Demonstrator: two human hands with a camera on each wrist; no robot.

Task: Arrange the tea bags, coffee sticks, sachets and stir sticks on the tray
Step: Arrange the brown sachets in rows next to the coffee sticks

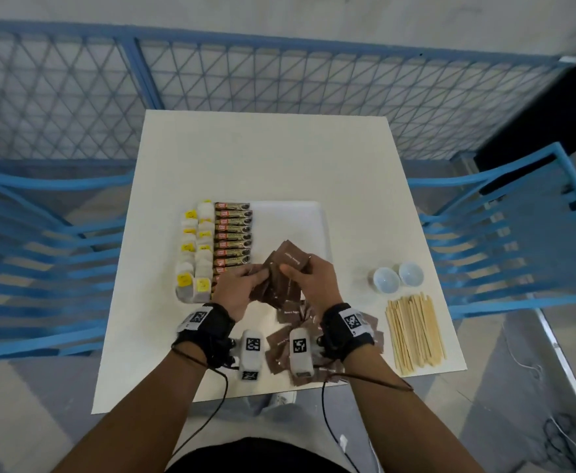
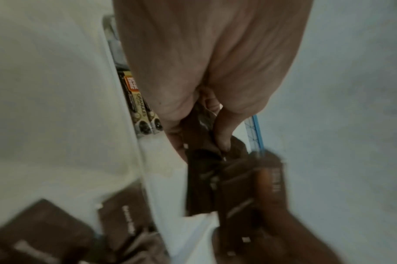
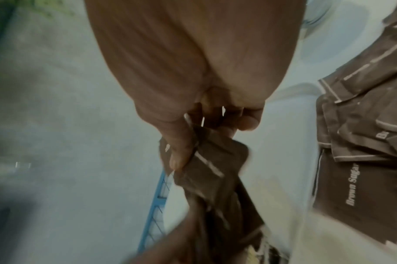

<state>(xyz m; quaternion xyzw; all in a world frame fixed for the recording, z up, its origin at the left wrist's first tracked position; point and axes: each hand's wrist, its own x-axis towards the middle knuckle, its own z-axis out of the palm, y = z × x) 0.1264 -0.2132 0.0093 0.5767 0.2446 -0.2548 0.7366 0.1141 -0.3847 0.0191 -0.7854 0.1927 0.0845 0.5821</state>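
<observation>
A white tray point(image 1: 290, 216) lies on the table, with tea bags point(image 1: 194, 254) in rows at its left and a column of coffee sticks point(image 1: 232, 237) beside them. Both hands hold a bunch of brown sugar sachets point(image 1: 281, 274) above the tray's near edge. My left hand point(image 1: 242, 286) pinches the bunch from the left, and my right hand point(image 1: 305, 278) grips it from the right. More brown sachets point(image 1: 286, 339) lie loose on the table under my wrists. Wooden stir sticks point(image 1: 414, 332) lie in a pile at the right. The left wrist view shows the fingers point(image 2: 222, 135) pinching sachets point(image 2: 204, 178).
Two small translucent cups point(image 1: 397, 278) stand right of the tray, behind the stir sticks. Blue slatted chairs point(image 1: 525, 233) flank the white table point(image 1: 266, 155), and a blue mesh fence point(image 1: 279, 80) runs behind it.
</observation>
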